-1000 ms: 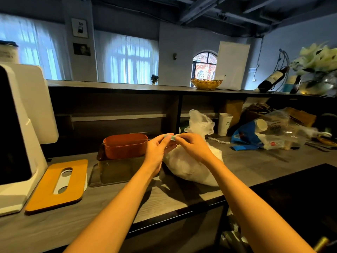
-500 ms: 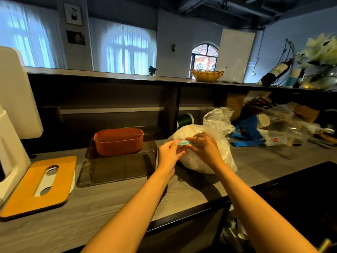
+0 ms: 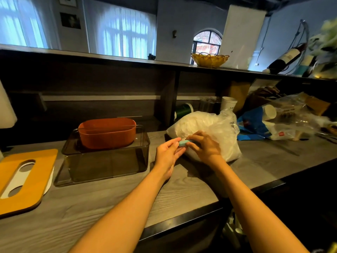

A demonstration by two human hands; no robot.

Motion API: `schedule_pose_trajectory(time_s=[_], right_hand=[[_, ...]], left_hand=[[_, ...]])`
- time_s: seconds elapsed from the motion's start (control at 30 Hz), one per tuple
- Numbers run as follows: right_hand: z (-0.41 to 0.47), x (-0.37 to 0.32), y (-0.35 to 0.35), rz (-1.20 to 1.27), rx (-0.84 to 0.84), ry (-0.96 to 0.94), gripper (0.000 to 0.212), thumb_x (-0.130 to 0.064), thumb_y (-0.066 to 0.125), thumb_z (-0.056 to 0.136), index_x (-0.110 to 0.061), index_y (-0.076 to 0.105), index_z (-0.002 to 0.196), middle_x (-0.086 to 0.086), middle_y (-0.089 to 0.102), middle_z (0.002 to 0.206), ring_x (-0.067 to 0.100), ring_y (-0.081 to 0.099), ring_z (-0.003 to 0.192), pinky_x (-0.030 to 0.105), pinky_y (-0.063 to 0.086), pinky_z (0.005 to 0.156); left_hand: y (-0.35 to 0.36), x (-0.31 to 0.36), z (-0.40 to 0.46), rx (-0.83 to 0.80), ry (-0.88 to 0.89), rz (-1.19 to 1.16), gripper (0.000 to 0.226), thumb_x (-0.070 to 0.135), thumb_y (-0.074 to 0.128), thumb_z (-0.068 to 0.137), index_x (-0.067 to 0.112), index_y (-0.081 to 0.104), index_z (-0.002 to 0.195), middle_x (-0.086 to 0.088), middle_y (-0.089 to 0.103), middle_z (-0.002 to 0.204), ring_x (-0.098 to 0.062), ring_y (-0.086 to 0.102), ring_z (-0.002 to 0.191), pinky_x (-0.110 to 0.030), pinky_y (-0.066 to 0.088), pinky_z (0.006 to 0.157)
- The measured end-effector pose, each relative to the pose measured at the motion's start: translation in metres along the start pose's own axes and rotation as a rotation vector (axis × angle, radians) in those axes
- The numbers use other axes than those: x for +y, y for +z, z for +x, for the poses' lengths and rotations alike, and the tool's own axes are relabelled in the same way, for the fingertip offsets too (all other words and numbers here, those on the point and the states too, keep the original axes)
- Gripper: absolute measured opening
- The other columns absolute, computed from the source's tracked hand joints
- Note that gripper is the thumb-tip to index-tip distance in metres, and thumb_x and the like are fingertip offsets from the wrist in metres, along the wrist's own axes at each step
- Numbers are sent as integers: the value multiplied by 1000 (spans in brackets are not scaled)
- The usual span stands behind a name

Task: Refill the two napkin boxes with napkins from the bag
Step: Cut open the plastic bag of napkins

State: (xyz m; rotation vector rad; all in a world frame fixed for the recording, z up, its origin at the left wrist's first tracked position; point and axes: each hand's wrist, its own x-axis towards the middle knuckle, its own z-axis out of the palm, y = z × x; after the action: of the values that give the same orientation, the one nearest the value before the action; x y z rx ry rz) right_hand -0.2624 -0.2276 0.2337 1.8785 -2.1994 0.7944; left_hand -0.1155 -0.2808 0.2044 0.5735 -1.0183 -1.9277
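A clear plastic bag of white napkins lies on the grey wooden counter. In front of it my right hand pinches a small teal clip. My left hand is just left of the clip, thumb tip at its end and fingers relaxed. An orange napkin box sits in the top of a smoky transparent box, to the left of my hands. An orange lid with an oval slot lies at the far left on a white piece.
Behind the bag stand a white paper cup and a dark green can. At the right lies a heap of plastic bags and cups. The upper shelf carries a yellow basket and a wine bottle.
The bag has gone from upright to lying lower on the counter. Both hands dropped with the teal clip, and my left hand's fingers have loosened from it. The view has moved closer and lower.
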Motion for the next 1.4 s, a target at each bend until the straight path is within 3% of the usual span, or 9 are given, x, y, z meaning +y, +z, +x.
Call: schedule_pose_trajectory(time_s=[0.1, 0.4, 0.53, 0.67, 0.9, 1.07, 1.17, 1.27, 1.4], right_hand=[[-2, -4, 8, 78, 53, 13, 32, -31, 57, 98, -16, 65, 125, 3, 56, 126, 17, 54, 108, 16, 31, 84], [-16, -8, 20, 302, 151, -32, 25, -21, 60, 97, -6, 68, 114, 10, 54, 113, 8, 50, 93, 1, 39, 78], [-19, -9, 20, 282, 145, -37, 26, -23, 59, 97, -7, 67, 116, 12, 54, 116, 9, 50, 94, 6, 42, 78], [-20, -11, 21, 179, 97, -54, 31, -30, 58, 98, -14, 64, 123, 7, 50, 122, 11, 49, 101, 25, 46, 86], [-23, -9, 19, 280, 181, -33, 29, -27, 65, 93, -14, 70, 118, -2, 53, 110, 5, 47, 96, 6, 37, 74], [-19, -6, 20, 390, 258, 12, 26, -22, 66, 92, -10, 71, 114, 7, 62, 107, 14, 55, 97, 28, 50, 84], [-20, -8, 21, 393, 271, -9, 26, -20, 66, 93, -10, 70, 116, 2, 60, 106, 12, 54, 97, 19, 48, 82], [-23, -10, 19, 391, 305, -61, 29, -16, 61, 96, -9, 65, 124, 7, 63, 113, 13, 56, 103, 23, 49, 89], [-21, -17, 3, 336, 401, -62, 28, -5, 61, 94, -8, 66, 122, 11, 66, 116, 14, 56, 107, 31, 49, 93]], left_hand=[[-2, 2, 0, 4, -2, -48, 28, 4, 43, 103, -1, 58, 126, -19, 65, 119, -23, 69, 102, -28, 58, 84], [-3, 6, -9, -3, 5, -48, 24, 5, 44, 103, 4, 64, 116, -21, 62, 125, -28, 64, 114, -34, 54, 94], [-2, 6, -13, 4, -4, -40, 24, 5, 43, 103, 5, 65, 113, -20, 62, 125, -27, 65, 112, -34, 54, 93], [-3, 5, -15, 8, 29, -9, 24, 5, 44, 102, 6, 63, 119, -18, 63, 124, -23, 66, 108, -29, 57, 86], [-3, 2, -14, 7, -12, -13, 22, 12, 49, 102, 2, 64, 114, -17, 71, 109, -24, 70, 101, -33, 57, 86], [-2, 1, -10, 5, -7, -7, 21, 10, 49, 102, 1, 65, 111, -17, 71, 105, -23, 71, 94, -29, 59, 81], [-2, 0, -10, 14, -12, -32, 21, 12, 50, 101, 3, 65, 112, -14, 73, 101, -21, 73, 92, -29, 58, 80], [-2, 2, -12, 9, -4, -39, 20, 15, 50, 101, 7, 67, 110, -13, 73, 102, -22, 72, 96, -33, 57, 85], [0, 5, -15, -55, -41, -4, 31, 28, 44, 104, 11, 58, 126, -16, 68, 120, -26, 66, 112, -39, 53, 96]])
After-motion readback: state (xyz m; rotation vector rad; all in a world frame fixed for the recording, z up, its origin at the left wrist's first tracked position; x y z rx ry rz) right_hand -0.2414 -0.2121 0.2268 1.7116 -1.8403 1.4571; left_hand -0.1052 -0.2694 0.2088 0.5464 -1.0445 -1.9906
